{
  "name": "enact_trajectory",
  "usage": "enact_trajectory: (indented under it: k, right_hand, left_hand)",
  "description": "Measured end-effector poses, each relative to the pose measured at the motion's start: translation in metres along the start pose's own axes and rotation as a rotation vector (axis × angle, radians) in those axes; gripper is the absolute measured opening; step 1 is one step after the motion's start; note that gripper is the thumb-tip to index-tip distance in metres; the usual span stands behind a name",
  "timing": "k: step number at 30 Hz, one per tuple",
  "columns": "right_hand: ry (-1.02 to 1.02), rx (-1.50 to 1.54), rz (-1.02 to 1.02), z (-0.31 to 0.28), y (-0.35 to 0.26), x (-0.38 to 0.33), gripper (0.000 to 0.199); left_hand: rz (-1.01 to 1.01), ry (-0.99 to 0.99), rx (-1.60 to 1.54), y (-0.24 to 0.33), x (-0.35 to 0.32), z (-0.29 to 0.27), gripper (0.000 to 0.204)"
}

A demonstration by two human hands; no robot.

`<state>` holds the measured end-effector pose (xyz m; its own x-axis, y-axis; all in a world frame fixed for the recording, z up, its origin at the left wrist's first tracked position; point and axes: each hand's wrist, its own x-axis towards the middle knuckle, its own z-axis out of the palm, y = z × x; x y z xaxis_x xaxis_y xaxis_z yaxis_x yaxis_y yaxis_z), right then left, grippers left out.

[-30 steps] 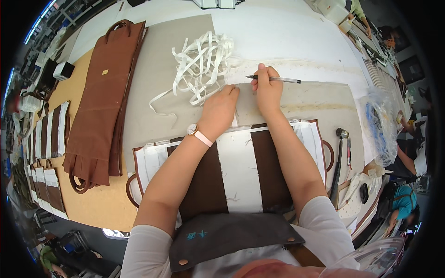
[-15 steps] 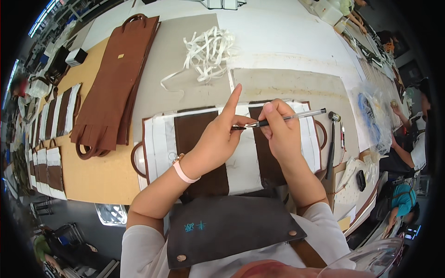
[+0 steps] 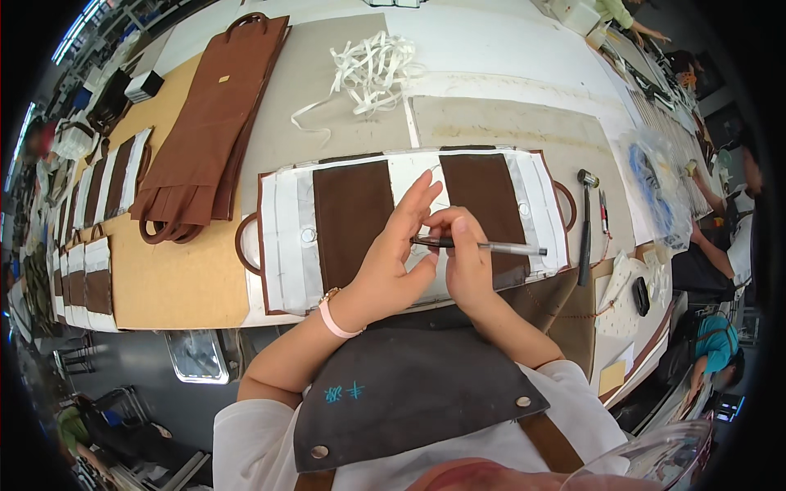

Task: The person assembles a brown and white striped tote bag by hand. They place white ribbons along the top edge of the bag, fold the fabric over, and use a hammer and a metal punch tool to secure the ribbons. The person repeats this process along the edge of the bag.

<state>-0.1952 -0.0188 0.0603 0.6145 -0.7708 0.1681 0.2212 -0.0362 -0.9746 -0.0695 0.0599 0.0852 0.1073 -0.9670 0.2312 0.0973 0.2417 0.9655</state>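
Note:
My right hand (image 3: pixel 470 258) grips a clear-barrelled pen (image 3: pixel 512 247), its fingers bent round the barrel and its dark end pointing left. That dark end meets the palm side of my left hand (image 3: pixel 397 262), whose fingers stretch out apart. Whether a separate cap sits on the pen is too small to tell. Beneath both hands lies a bag panel (image 3: pixel 354 214) of white and dark brown bands, flat on the table, with a brown handle at each side. Two round metal pieces show in its white bands. My hands hide part of its middle.
A hammer (image 3: pixel 584 233) lies right of the panel beside a slim red-and-black tool (image 3: pixel 604 214). White tape (image 3: pixel 375 72) is heaped beyond it. Stacked brown bags (image 3: pixel 209 123) and more striped panels (image 3: pixel 98 274) lie to the left. People sit at the far right.
The pen's dark end and my left fingers, pinched together earlier, have changed: the left fingers have spread. The pen has swung lower at its right end. The table scene has shifted up in view.

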Motion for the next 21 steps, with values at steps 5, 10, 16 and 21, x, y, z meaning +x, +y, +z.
enact_trajectory:
  k: [5, 10, 16, 21]
  right_hand:
    - [-0.147, 0.076, -0.078, 0.007, 0.007, -0.030, 0.045]
    - [-0.170, 0.013, -0.058, 0.005, 0.007, -0.043, 0.038]
    - [-0.074, -0.140, 0.034, -0.038, -0.044, -0.055, 0.017]
    - [-0.684, -0.516, 0.785, -0.071, -0.060, -0.112, 0.027]
  left_hand:
    - [0.093, -0.012, -0.051, 0.004, -0.015, 0.007, 0.095]
    - [0.099, -0.033, -0.074, -0.004, -0.028, 0.016, 0.102]
    - [0.068, -0.169, 0.297, 0.022, -0.045, 0.017, 0.079]
    - [-0.244, -0.673, 0.378, 0.019, -0.075, -0.003, 0.041]
